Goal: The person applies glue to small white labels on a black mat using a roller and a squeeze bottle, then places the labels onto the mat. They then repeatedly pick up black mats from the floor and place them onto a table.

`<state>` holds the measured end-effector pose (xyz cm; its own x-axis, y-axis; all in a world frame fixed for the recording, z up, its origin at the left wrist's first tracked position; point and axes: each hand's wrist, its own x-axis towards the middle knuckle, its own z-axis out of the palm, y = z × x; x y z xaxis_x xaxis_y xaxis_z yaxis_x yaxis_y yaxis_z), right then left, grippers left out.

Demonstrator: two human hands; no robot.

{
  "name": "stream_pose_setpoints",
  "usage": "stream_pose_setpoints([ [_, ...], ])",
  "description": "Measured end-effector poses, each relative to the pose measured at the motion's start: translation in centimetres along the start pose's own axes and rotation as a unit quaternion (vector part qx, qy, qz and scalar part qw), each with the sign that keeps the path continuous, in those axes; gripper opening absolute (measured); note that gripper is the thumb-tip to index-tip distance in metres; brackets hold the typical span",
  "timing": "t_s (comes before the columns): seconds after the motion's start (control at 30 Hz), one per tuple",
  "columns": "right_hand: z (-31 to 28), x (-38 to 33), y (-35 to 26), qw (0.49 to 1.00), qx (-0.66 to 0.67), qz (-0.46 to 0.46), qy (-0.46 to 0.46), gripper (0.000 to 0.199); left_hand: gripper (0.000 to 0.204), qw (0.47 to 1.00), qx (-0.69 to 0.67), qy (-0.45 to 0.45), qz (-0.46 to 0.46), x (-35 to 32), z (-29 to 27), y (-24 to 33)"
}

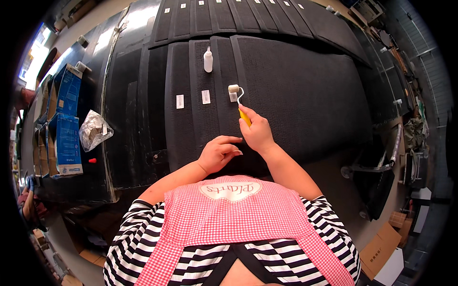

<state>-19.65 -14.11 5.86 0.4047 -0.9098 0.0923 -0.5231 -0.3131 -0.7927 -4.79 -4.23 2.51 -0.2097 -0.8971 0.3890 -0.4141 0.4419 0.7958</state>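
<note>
Right grip (258, 130) around yellow-handled roller (234, 88) at white label (233, 97), print illegible.

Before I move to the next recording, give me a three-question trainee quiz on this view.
1. Which hand holds the yellow-handled roller?
2. How many white labels show on the nearer group of black textured mats?
3. True or false: the clear plastic bag lies to the left of that group.

Key: 1. The right hand. 2. Three. 3. True.
</note>
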Motion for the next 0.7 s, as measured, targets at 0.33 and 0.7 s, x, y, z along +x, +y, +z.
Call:
stream_pose_setpoints([
  [0.33, 0.2, 0.9, 0.1, 0.998, -0.031, 0.047, -0.031, 0.042, 0.007, 1.000, -0.008, -0.007, -0.010, -0.4, 0.0, 0.0],
  [0.7, -1.5, 0.3, -1.1, 0.997, 0.042, 0.050, -0.035, 0.040, 0.007, 1.000, 0.003, -0.007, -0.002, -0.1, -0.2, 0.0],
])
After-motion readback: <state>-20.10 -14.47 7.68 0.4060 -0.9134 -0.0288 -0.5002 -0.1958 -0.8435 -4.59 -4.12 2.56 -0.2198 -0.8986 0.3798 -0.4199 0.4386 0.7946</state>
